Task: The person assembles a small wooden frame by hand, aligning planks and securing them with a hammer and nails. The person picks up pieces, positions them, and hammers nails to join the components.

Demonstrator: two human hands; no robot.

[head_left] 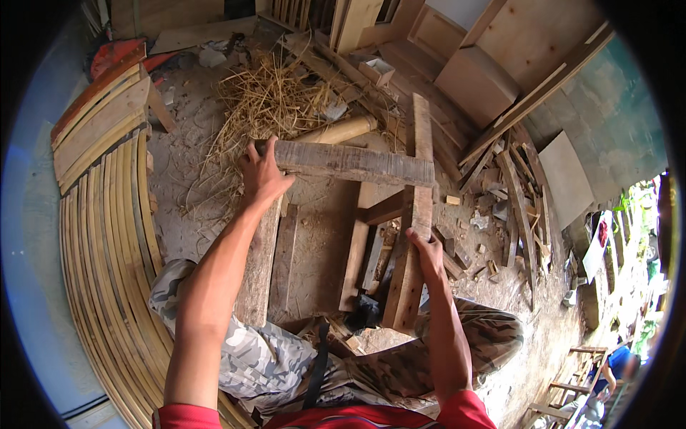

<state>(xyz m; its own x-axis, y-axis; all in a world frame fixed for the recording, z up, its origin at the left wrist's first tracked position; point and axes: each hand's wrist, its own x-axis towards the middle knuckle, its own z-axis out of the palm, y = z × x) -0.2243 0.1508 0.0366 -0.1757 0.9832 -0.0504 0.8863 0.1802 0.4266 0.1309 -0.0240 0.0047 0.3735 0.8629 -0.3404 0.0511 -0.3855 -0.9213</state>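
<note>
Nearest the viewer, the right hand is resting on the long upright-running plank, its fingers curled loosely over the plank's left edge at about mid-length. Farther out, the left hand is gripping the left end of the weathered cross plank, fingers closed around it, while that plank is lying across the long one and touching it near its far end. Beyond both, a pale wooden cylinder and a heap of straw are lying on the dusty ground.
</note>
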